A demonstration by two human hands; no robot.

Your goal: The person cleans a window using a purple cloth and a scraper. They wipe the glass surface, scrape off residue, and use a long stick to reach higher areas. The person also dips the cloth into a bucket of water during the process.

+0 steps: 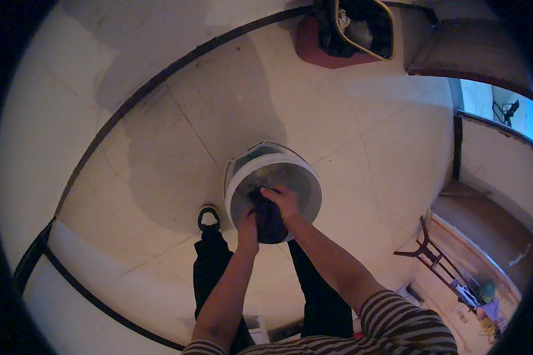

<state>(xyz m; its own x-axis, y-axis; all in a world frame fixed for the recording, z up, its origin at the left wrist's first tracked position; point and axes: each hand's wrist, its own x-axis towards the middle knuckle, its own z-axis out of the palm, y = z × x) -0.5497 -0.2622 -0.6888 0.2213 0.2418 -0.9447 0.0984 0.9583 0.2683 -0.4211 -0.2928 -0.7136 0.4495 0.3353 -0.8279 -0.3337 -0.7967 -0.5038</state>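
Note:
A round white bucket (311, 177) with a wire handle stands on the tiled floor between my feet. Inside its rim is a greyish surface, perhaps liquid. A bunched dark purple cloth (271, 222) hangs between my hands over the bucket's near part. My left hand (248, 228) grips the cloth along its left side. From the right, my right hand (283, 199) holds its upper part, thumb and fingers bent around it. The cloth's lower end reaches the near rim. Some fingers of both hands are hidden by the cloth.
Beyond the bucket, near the wall, stands a dark lined bin (366, 31) on a reddish base. A dark wooden rack (431, 255) with cloths is at the lower right. A dark skirting strip (137, 93) curves along the left wall. My shoe (208, 217) is left of the bucket.

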